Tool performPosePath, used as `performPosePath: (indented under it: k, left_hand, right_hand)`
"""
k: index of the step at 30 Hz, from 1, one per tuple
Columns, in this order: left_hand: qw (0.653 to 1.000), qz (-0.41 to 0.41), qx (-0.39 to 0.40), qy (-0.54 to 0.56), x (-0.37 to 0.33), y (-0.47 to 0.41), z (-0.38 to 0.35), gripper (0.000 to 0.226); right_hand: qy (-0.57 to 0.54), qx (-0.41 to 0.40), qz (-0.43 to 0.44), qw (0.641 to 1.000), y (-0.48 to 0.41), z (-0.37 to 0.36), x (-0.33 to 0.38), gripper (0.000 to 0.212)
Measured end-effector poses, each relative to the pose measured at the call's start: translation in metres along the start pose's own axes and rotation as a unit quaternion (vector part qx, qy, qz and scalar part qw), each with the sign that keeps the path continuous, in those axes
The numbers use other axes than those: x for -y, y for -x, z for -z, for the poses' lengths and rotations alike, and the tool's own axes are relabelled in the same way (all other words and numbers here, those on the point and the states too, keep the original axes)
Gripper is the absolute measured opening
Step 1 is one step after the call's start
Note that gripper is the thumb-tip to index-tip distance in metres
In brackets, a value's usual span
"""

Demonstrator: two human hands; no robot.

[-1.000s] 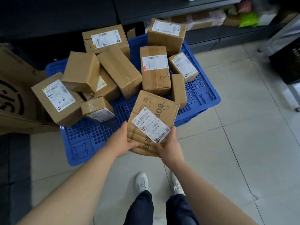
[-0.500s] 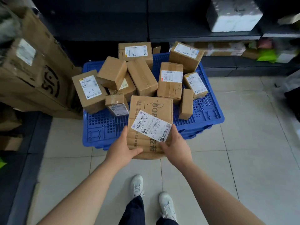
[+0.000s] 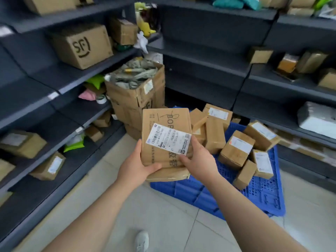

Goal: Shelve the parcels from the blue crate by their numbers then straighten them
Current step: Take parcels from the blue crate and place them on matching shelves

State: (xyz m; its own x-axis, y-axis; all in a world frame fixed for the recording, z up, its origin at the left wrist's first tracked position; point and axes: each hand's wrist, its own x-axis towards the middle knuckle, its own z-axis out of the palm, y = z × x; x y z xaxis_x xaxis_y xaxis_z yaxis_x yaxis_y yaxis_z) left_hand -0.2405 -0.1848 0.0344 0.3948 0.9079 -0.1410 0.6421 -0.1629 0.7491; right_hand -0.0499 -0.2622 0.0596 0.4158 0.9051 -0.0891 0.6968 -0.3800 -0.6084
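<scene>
Raised from blue crate (image 3: 263, 195), parcel (image 3: 163, 122) clamped by left hand (image 3: 134, 167) and right hand (image 3: 200, 160) fingers (image 3: 184, 158); stuffed carton (image 3: 134, 99) ahead.

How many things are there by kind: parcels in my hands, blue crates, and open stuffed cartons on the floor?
Parcel held by left hand and right hand: 1
Blue crate: 1
Open stuffed carton: 1
Total: 3

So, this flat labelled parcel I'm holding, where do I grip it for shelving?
By its long side edges, near end: left hand from the left, right hand from the right. The parcel is broad and flat, so side grips likely leave its far end free to slide in.
</scene>
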Motion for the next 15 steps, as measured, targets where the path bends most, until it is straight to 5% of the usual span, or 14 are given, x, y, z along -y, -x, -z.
performPosePath:
  k: [7, 15]
  left_hand:
    - [0.988, 0.055, -0.141, 0.034, 0.021, 0.056, 0.122, 0.105]
    - [0.951, 0.104, -0.285, 0.058, 0.071, 0.138, 0.261, 0.078]
  right_hand:
    - [0.027, 0.032, 0.171, 0.984, -0.002, -0.003, 0.137, 0.057]
    - [0.034, 0.084, 0.327, 0.941, 0.023, -0.058, 0.307, 0.052]
